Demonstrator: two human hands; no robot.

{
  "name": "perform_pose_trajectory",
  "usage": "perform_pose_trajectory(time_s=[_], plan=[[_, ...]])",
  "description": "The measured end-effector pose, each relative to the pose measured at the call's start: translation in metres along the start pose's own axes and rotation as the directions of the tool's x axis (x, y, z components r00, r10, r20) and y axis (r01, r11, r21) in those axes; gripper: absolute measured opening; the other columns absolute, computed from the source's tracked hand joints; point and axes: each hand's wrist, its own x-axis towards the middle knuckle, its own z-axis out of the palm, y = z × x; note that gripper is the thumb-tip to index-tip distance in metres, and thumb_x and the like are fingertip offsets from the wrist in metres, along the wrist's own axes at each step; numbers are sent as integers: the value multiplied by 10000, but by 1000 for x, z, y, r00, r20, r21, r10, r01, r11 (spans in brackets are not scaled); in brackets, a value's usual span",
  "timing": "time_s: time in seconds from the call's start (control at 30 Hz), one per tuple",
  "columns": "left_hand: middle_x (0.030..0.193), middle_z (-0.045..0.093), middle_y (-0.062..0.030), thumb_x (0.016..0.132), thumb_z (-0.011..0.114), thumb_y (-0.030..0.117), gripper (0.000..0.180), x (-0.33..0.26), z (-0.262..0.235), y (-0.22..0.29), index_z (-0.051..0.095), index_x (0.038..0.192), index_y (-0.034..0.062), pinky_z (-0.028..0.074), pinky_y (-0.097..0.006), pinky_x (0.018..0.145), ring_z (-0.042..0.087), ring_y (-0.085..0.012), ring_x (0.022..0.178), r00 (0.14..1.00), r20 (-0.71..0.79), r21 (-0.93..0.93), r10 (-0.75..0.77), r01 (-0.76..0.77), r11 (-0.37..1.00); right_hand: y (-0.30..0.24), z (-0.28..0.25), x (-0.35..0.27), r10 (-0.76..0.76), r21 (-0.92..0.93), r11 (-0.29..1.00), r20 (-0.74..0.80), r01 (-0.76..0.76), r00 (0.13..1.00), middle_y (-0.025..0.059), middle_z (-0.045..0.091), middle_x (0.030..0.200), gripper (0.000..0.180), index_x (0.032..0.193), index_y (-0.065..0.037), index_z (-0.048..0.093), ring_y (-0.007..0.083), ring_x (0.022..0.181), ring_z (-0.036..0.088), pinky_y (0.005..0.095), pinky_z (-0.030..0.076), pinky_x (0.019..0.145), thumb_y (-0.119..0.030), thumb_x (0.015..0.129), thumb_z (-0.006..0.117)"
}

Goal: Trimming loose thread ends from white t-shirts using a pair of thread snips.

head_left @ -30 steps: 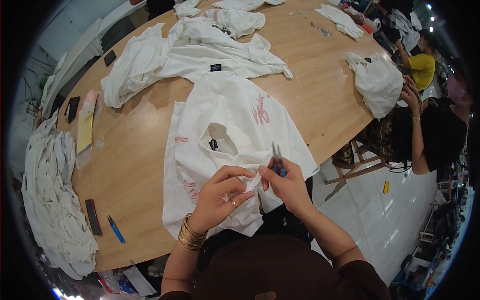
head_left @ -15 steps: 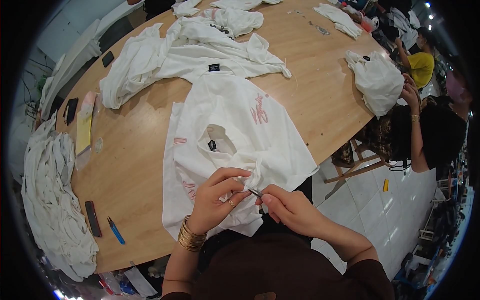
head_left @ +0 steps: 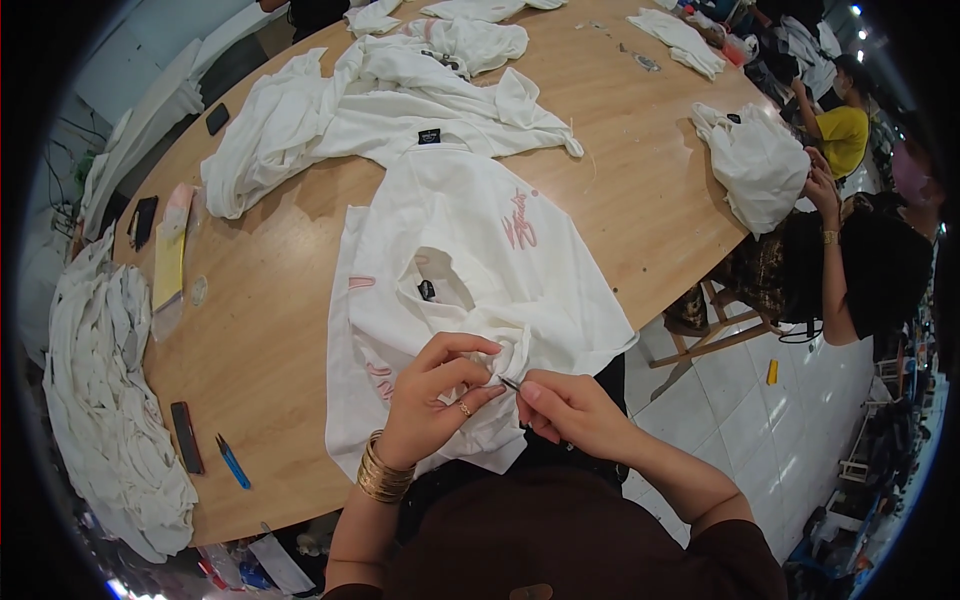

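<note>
Keep the snips (head_left: pixel 510 384) tip close to the seam and the fabric taut. Your left hand (head_left: pixel 440 400) pinches a fold of the shirt (head_left: pixel 470 250), fingers curled shut on it. Your right hand (head_left: pixel 570 412) is closed around the snips. The shirt lies at the table (head_left: pixel 620 190) edge before you.

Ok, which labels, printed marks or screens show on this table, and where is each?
Small black neck label: square, on the far white garment.
Small black label: inside the near white shirt's collar.
Pink script print: on the near shirt's back.
Dark phone: far left table edge, screen dark.
</note>
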Motion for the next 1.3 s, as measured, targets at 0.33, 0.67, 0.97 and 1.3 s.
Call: perform_pose_trajectory(time_s=[0.33, 0.67, 0.97, 1.3], plan=[[925, 550, -38, 759, 715, 30, 113, -4, 3, 2, 605, 779, 18, 449, -240, 638, 531, -109, 716, 994, -23, -52, -109, 107, 993, 1, 0, 9, -199, 258, 929, -260, 266, 945, -39, 466, 627, 297, 816, -44, 543, 37, 524, 401, 192, 286, 457, -319, 927, 557], [881, 529, -36, 817, 680, 98, 120, 0, -3, -4, 595, 873, 37, 446, -240, 613, 530, -114, 688, 951, 193, -110, -241, 265, 958, 14, 6, 22, -270, -14, 957, -408, 290, 872, -26, 560, 670, 170, 834, -13, 580, 25, 628, 475, 202, 381, 575, -164, 870, 651], [867, 551, -126, 816, 697, 264, 336, 21, 3, -24, 549, 970, 4, 458, -353, 673, 547, -259, 731, 992, -53, 542, -112, 123, 831, 18, 14, 13, -255, 43, 955, -386, 294, 886, -19, 572, 706, 165, 891, -10, 575, 24, 628, 464, 198, 378, 564, -163, 880, 637], [720, 466, -42, 951, 515, 214, 166, 31, 2, -13, 477, 934, 54, 401, -261, 653, 450, -120, 697, 935, -39, 26, -353, 354, 935, 12, -5, 5, -271, -74, 960, -495, 271, 826, -25, 545, 690, 154, 898, -6, 566, 34, 525, 371, 198, 320, 495, -157, 909, 594]])
